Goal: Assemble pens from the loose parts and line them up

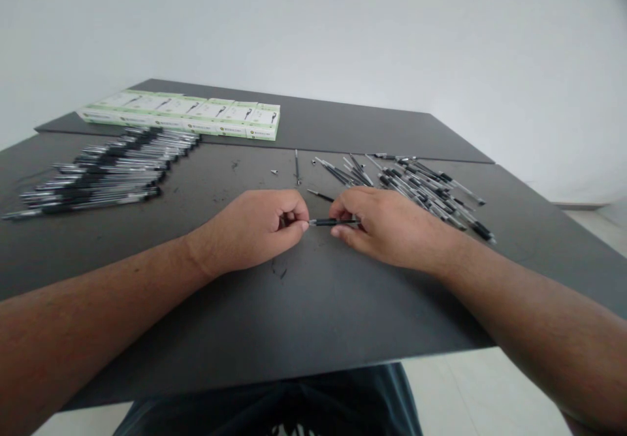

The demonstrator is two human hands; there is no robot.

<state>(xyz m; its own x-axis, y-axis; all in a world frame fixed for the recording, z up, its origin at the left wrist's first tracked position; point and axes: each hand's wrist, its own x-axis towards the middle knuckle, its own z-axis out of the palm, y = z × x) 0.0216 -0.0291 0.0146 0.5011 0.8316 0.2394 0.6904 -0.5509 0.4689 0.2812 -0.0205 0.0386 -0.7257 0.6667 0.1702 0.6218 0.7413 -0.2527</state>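
A black-gripped pen [322,222] lies level between my two hands, just above the grey table. My left hand [264,224] pinches its tip end with thumb and forefinger. The fingers of my right hand [377,224] close around the other end of the barrel, so that part is mostly hidden. Just beyond the right fingers a dark refill [319,194] rests on the table. Farther off lie another refill [296,167], a small silver pen tip [274,172] and a loose bunch of refills [337,173].
Rows of pens [98,171] lie on the left of the table [304,312]. Behind them stands a line of white and green boxes [196,113]. To the right is a pile of pen barrels [431,191]. Small black scraps [279,271] dot the near surface.
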